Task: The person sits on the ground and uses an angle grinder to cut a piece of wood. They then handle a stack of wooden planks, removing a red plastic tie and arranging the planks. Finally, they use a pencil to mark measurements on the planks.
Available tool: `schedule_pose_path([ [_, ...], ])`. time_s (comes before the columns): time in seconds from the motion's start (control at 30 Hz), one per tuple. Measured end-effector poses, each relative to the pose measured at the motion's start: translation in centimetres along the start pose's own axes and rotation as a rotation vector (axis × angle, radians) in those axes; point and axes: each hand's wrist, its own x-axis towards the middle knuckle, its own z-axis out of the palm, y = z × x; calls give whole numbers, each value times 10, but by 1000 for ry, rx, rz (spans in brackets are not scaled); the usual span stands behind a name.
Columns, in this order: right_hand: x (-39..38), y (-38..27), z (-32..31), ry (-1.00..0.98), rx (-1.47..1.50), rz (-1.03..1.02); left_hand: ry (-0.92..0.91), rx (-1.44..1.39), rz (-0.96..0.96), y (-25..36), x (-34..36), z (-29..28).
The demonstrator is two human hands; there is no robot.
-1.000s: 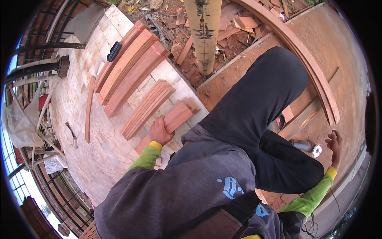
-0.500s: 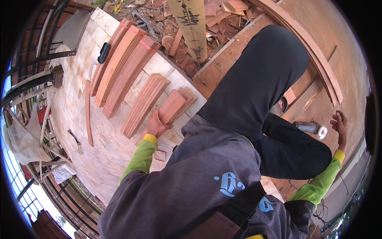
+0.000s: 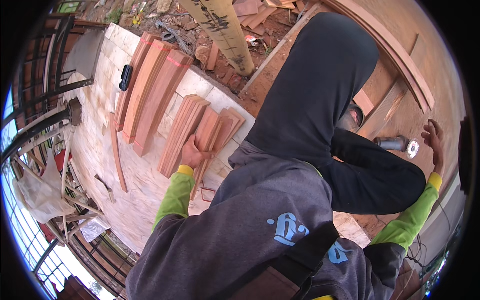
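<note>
My left hand (image 3: 194,152), in a green and yellow sleeve, grips a short reddish wooden board (image 3: 209,131) on the pale tiled platform (image 3: 140,205). The board lies beside a stack of similar short boards (image 3: 182,127), with more pieces (image 3: 230,122) at its other side. My right hand (image 3: 433,140) hangs in the air at the far right, fingers loosely bent and apart, holding nothing visible. Near it an angle grinder (image 3: 392,143) with a toothed disc lies on the dirty floor. My dark-trousered leg (image 3: 315,80) is bent up between the hands.
Longer board bundles (image 3: 162,100) with red bands, a black case (image 3: 125,77) and a thin strip (image 3: 118,152) lie left. A pole (image 3: 220,35) stands amid rubble. Long curved boards (image 3: 395,52) lie upper right. Metal railings (image 3: 42,250) and cables (image 3: 417,255) are at the edges.
My left hand has moved the board up against the neighbouring stack. My right hand has risen in the picture, still empty. The whole view has shifted slightly.
</note>
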Motion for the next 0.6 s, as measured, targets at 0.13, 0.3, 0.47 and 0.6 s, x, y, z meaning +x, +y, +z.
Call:
schedule_pose_path([
  [0.13, 0, 1, -3, -5, -6, 7, -36, 118, -10, 12, 1, -2],
  [0.3, 0, 0, -2, 3, -12, -9, -53, 98, -5, -1, 6, -4],
  [0.47, -2, 3, -2, 19, -2, -30, -85, 38, -20, 0, 5, -1],
  [0.6, -4, 2, -1, 38, -30, -34, -76, 54, -2, 9, 2, -1],
])
